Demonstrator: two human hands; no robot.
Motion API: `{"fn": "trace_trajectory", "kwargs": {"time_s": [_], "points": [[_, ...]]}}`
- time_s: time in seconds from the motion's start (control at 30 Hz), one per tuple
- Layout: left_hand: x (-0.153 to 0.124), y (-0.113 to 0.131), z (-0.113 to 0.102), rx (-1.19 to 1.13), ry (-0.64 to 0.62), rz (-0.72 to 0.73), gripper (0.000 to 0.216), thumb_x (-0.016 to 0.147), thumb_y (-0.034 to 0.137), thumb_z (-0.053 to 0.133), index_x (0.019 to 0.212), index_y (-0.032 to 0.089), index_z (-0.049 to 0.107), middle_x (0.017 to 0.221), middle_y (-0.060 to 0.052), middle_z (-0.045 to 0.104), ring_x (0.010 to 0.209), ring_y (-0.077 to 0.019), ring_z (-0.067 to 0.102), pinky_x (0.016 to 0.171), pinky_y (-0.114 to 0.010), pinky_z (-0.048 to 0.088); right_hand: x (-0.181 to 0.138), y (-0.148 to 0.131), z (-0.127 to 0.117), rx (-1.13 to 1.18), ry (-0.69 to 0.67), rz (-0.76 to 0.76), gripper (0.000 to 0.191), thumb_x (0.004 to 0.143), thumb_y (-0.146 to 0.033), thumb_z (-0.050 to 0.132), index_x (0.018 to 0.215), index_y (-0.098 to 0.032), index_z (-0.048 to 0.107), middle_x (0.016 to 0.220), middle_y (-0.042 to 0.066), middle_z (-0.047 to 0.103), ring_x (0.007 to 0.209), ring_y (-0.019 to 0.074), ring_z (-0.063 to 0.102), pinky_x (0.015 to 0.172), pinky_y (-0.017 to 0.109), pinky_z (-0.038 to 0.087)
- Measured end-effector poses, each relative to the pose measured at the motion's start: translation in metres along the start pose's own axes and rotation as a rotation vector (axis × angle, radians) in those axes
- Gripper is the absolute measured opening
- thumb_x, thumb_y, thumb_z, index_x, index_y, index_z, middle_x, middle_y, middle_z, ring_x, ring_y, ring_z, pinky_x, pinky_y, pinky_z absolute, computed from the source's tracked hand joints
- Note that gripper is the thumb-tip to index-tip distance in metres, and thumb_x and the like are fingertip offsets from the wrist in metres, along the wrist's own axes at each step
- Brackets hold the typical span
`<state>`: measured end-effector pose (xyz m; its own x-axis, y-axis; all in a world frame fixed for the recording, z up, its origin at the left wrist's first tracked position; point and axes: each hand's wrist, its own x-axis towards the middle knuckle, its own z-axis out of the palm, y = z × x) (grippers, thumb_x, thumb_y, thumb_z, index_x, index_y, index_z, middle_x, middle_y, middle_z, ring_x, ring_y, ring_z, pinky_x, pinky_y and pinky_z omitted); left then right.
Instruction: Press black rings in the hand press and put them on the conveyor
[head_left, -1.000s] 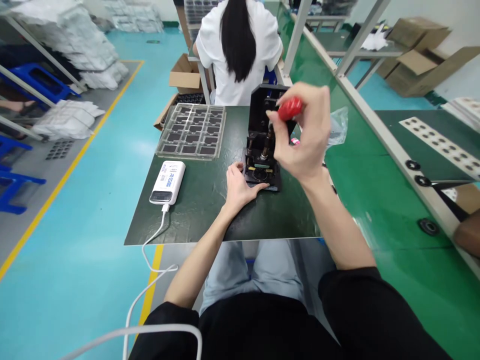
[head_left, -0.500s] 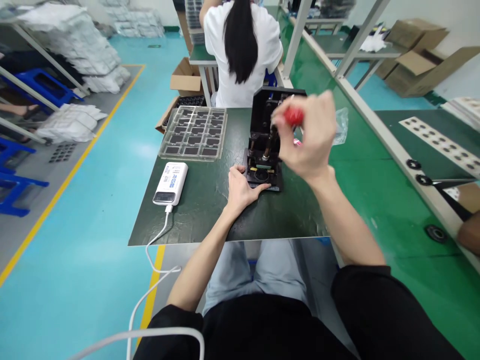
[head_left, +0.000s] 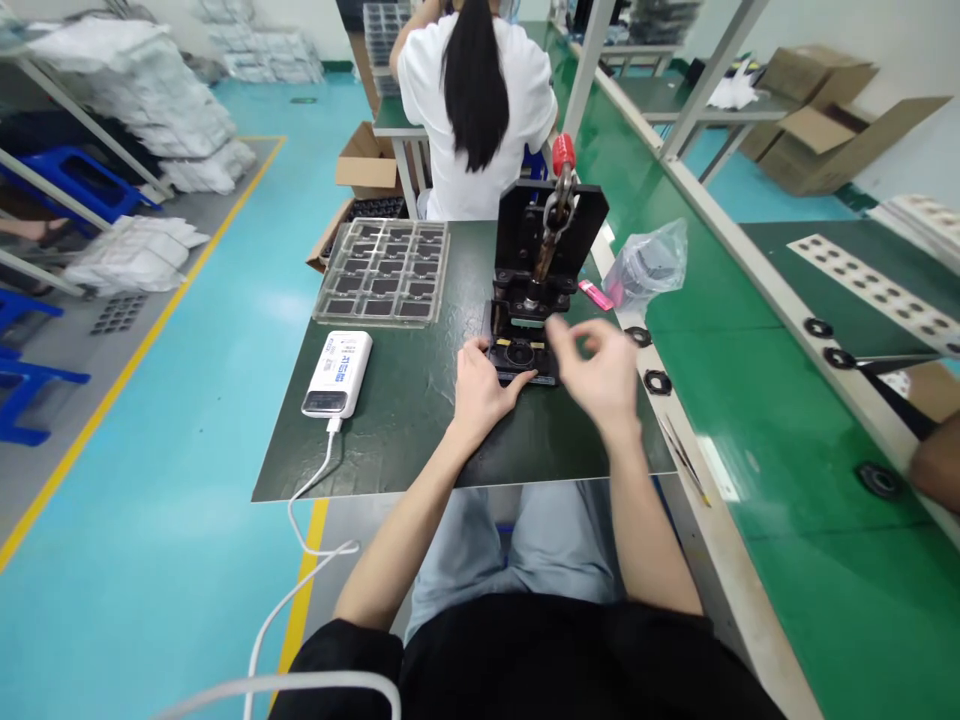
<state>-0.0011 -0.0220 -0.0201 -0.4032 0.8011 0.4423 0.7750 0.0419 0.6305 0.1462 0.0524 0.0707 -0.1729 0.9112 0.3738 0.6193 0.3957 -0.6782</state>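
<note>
A black hand press [head_left: 551, 270] with a red-tipped lever [head_left: 563, 152] stands on the dark green table, its lever raised. My left hand [head_left: 482, 388] grips the left front corner of its base, the thumb lying along the front edge. A round black part [head_left: 520, 352] sits in the base under the press head. My right hand [head_left: 604, 375] is beside the right side of the base, off the lever. Its fingers look curled but are smeared by motion, and whether anything is in them is hidden.
A clear compartment tray [head_left: 384, 270] and a white power bank [head_left: 339, 372] with a cable lie left. Right are a pink item [head_left: 595, 294], a plastic bag [head_left: 646, 265], round black parts [head_left: 658, 382] and tweezers [head_left: 684, 455]. A person [head_left: 476, 110] sits ahead.
My right hand has let go of the red lever tip and come down beside the press base. The lever now stands raised and free. My left hand has stayed on the base.
</note>
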Motion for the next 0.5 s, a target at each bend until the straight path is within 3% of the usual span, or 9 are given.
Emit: {"fn": "trace_trajectory", "kwargs": {"time_s": [0.1, 0.17, 0.27, 0.4, 0.5], "points": [[-0.009, -0.002, -0.004, 0.054, -0.025, 0.104, 0.059, 0.088, 0.033, 0.074, 0.131, 0.011, 0.04, 0.126, -0.022, 0.057, 0.121, -0.036, 0.06, 0.106, -0.054, 0.051, -0.03, -0.006, 0.027, -0.337, -0.256, -0.019, 0.056, 0.094, -0.069, 0.058, 0.095, -0.015, 0.073, 0.1, 0.021, 0.075, 0.095, 0.0351, 0.068, 0.085, 0.044, 0.051], [-0.016, -0.005, -0.007, 0.062, -0.033, 0.173, 0.059, 0.089, 0.028, 0.07, 0.135, 0.011, 0.039, 0.132, -0.025, 0.055, 0.128, -0.0374, 0.058, 0.109, -0.056, 0.049, -0.022, -0.016, 0.037, -0.484, -0.362, -0.043, 0.062, 0.096, -0.067, 0.054, 0.103, -0.009, 0.074, 0.107, 0.027, 0.074, 0.102, 0.0405, 0.068, 0.088, 0.048, 0.051], [-0.024, -0.012, -0.012, 0.064, -0.013, 0.244, 0.054, 0.092, 0.028, 0.064, 0.136, 0.009, 0.039, 0.136, -0.028, 0.054, 0.13, -0.0376, 0.058, 0.108, -0.057, 0.049, 0.001, -0.028, 0.036, -0.54, -0.464, -0.096, 0.058, 0.098, -0.061, 0.053, 0.105, -0.008, 0.076, 0.108, 0.027, 0.075, 0.106, 0.0403, 0.069, 0.088, 0.046, 0.051], [-0.028, -0.016, -0.016, 0.055, 0.006, 0.263, 0.05, 0.093, 0.027, 0.061, 0.136, 0.01, 0.042, 0.136, -0.026, 0.054, 0.13, -0.038, 0.057, 0.108, -0.059, 0.048, 0.011, -0.024, 0.007, -0.479, -0.565, -0.218, 0.045, 0.094, -0.054, 0.059, 0.098, -0.013, 0.077, 0.102, 0.02, 0.078, 0.103, 0.0354, 0.072, 0.085, 0.039, 0.051], [-0.028, -0.01, -0.021, 0.101, 0.024, 0.33, 0.047, 0.095, 0.026, 0.06, 0.135, 0.009, 0.042, 0.132, -0.027, 0.055, 0.131, -0.0404, 0.055, 0.105, -0.061, 0.049, 0.01, 0.007, -0.043, -0.426, -0.558, -0.181, 0.044, 0.087, -0.059, 0.066, 0.093, -0.016, 0.076, 0.093, 0.014, 0.078, 0.092, 0.0307, 0.073, 0.076, 0.035, 0.05]]}}
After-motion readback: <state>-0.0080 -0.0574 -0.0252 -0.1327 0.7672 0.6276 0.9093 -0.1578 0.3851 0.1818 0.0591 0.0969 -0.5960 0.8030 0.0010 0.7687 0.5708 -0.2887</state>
